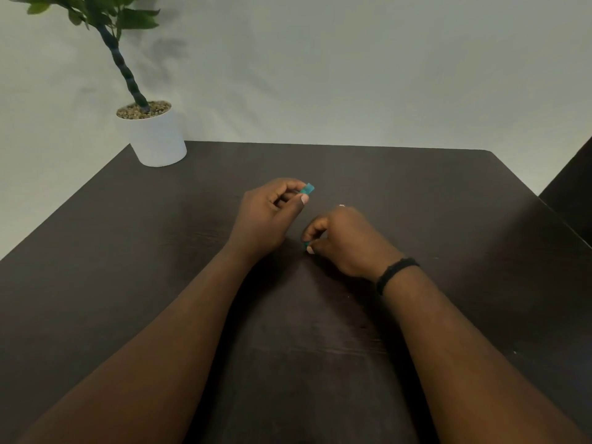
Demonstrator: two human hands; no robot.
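My left hand (267,216) pinches a small teal piece (308,189) between thumb and forefinger, held just above the dark table (448,219). My right hand (347,240), with a black band at the wrist, rests low on the table a little nearer to me. Its thumb and curled fingers pinch a second small teal piece (306,244), of which only a sliver shows. The two hands are apart, with a small gap between them.
A white pot (158,139) with a green plant stands at the table's far left corner. The table's far edge meets a pale wall. A dark object (573,187) stands off the right edge.
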